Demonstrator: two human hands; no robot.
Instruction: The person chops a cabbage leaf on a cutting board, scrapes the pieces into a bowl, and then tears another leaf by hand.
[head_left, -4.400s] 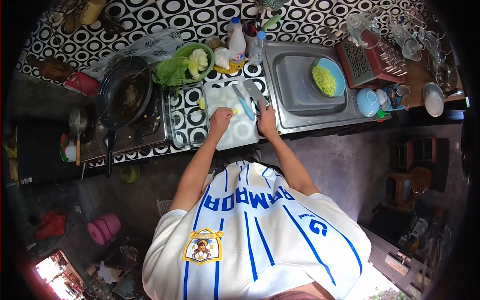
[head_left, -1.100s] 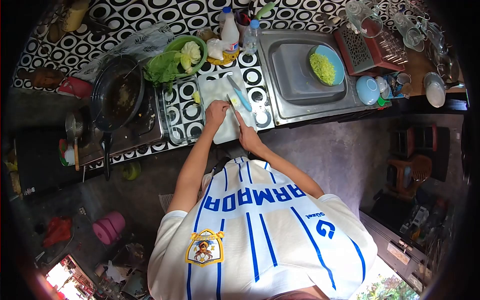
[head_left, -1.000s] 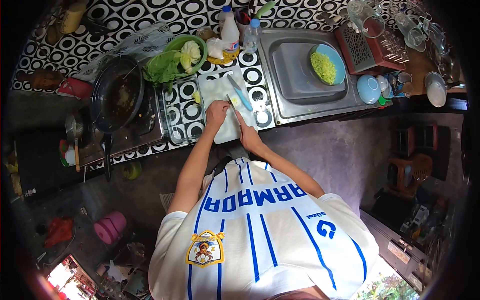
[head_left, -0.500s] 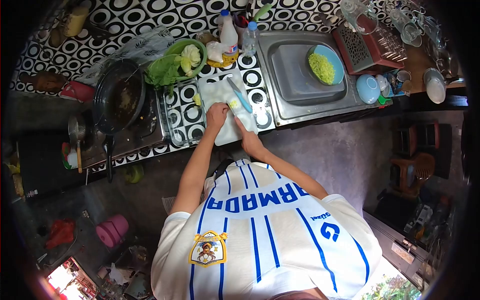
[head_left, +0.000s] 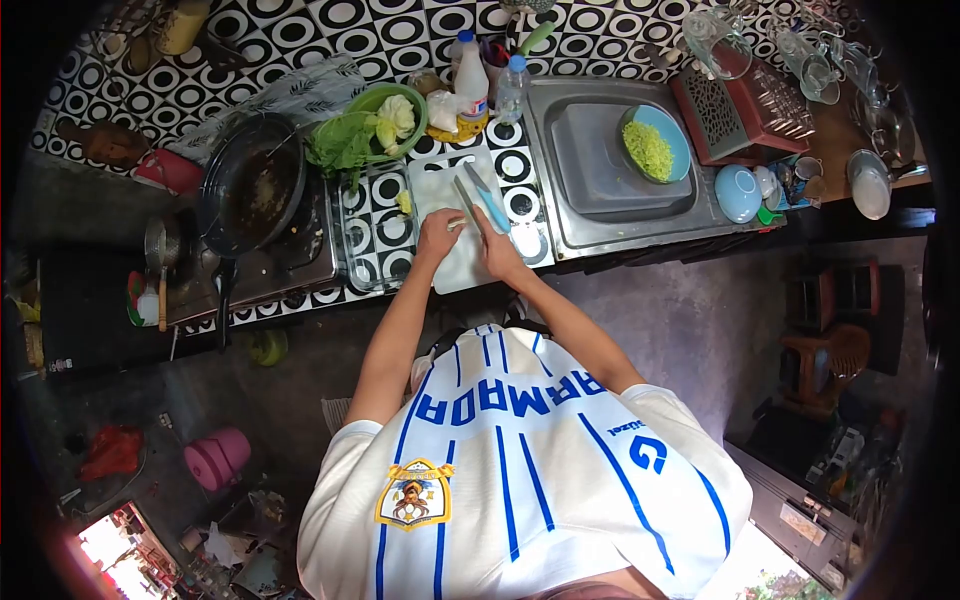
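Observation:
A white cutting board (head_left: 455,270) lies on the patterned tile counter. My right hand (head_left: 496,250) is wrapped round a knife (head_left: 466,197), its blade pointing away from me over the board. To the left, my left hand (head_left: 438,238) has its fingers pinched together on the board, close to the blade. A small pale piece shows at those fingertips, too small to name. Beside the held knife, a second knife with a light blue handle (head_left: 489,205) rests on the board. A yellowish scrap of leaf (head_left: 404,202) sits just left of the board.
Behind the board stand a green basin (head_left: 412,118) with leafy greens, a white bottle (head_left: 470,80) and a clear plastic bottle (head_left: 512,90). A wok (head_left: 252,190) is on the stove at left. In the sink (head_left: 560,225), a blue bowl (head_left: 672,130) holds shredded green vegetable.
The knife in my right hand has lifted and swung forward, so its blade now lies along the blue-handled knife. The chopped bits seen under it earlier no longer show. The view has shifted slightly.

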